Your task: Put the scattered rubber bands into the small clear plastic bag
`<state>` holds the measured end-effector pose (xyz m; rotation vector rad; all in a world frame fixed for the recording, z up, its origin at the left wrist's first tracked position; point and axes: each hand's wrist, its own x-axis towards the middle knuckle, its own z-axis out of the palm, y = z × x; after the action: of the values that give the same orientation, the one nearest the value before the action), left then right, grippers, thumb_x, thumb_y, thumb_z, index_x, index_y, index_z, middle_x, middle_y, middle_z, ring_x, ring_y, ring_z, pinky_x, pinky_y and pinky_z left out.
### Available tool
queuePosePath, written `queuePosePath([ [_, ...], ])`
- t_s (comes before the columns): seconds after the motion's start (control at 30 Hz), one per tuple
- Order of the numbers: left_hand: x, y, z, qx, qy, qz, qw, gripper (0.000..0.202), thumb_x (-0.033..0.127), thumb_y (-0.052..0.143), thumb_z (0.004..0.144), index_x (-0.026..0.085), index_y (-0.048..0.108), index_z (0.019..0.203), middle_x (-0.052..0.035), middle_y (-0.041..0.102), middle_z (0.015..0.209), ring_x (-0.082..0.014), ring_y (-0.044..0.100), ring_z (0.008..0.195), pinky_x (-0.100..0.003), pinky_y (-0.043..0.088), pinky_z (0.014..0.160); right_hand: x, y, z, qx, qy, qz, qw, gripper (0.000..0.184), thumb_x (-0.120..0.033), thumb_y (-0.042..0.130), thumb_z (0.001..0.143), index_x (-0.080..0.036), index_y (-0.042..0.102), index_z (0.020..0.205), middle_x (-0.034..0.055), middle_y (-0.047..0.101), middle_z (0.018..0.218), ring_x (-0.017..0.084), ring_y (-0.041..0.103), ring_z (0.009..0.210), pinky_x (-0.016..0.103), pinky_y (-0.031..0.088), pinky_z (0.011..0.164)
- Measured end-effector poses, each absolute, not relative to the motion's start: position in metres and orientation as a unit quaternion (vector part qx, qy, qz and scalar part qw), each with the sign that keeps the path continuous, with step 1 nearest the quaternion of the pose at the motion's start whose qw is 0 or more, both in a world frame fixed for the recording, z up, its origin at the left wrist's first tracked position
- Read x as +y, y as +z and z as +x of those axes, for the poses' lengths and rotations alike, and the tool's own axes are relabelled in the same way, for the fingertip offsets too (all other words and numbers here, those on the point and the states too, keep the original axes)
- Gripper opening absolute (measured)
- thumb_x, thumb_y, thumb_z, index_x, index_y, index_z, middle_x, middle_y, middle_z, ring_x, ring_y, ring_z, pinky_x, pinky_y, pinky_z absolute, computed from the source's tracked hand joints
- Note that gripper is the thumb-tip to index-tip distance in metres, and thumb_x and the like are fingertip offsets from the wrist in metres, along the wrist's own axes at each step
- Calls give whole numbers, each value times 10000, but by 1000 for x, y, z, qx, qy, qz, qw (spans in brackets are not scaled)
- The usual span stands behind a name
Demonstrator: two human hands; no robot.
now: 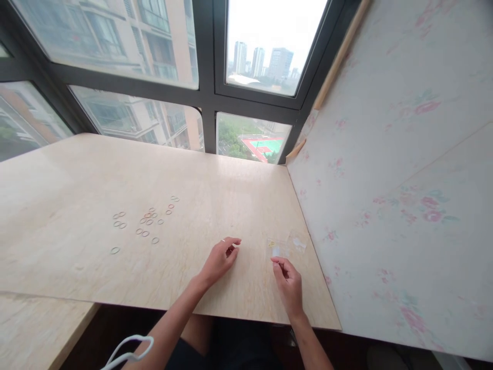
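Note:
My left hand (221,261) rests low over the tabletop with bent fingers. Its thumb and index finger are apart, and nothing shows between them. A thin light band circles one finger. My right hand (288,284) is closed in a pinch at the near edge of a clear plastic case or packet (284,245); whatever the fingertips hold is too small to name. Small yellow pieces (271,244) lie at the left of the clear plastic, and a whitish patch shows at its right. Off to the left, several thin rings (145,234) lie scattered flat, some touching or overlapping.
The pale marbled tabletop (215,205) runs back to dark-framed windows (210,92). A wall with flowered paper (385,205) bounds it on the right. A lower pale surface (38,329) lies at the near left. A white cord loop (133,354) hangs by my left forearm.

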<state>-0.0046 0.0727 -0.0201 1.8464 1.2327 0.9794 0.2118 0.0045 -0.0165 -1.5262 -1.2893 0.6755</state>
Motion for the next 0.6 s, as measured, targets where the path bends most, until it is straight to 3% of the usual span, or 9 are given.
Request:
queuePosePath([
  [0.23, 68, -27, -42, 492, 424, 692, 314, 181, 137, 489, 833, 179, 637, 929, -44, 681, 888, -156, 625, 766, -293, 500, 723, -1, -7, 181, -545, 276, -623, 489, 236, -362, 566, 848, -167, 693, 892, 64, 709, 822, 202, 654, 750, 297, 521, 679],
  [0.43, 65, -27, -41, 500, 445, 665, 330, 208, 87, 476, 802, 165, 655, 874, -52, 684, 849, -170, 616, 780, -303, 491, 750, 39, 38, 94, -674, 308, -485, 464, 200, -300, 519, 882, -186, 683, 901, 23, 671, 749, 143, 581, 623, 253, 474, 608],
  [0.53, 65, -28, -41, 518, 442, 643, 350, 201, 69, 490, 774, 144, 646, 876, -73, 680, 851, -204, 606, 820, -329, 487, 773, 81, 55, 33, -769, 304, -406, 389, 221, -267, 480, 896, -181, 678, 942, -7, 634, 684, 117, 540, 585, 224, 438, 590],
  [0.6, 65, -29, -41, 523, 445, 631, 359, 186, 57, 520, 736, 135, 636, 859, -77, 675, 839, -221, 599, 821, -346, 489, 772, 112, 58, -12, -838, 268, -384, 282, 250, -246, 446, 908, -174, 660, 1017, -25, 610, 659, 106, 533, 585, 210, 425, 607],
])
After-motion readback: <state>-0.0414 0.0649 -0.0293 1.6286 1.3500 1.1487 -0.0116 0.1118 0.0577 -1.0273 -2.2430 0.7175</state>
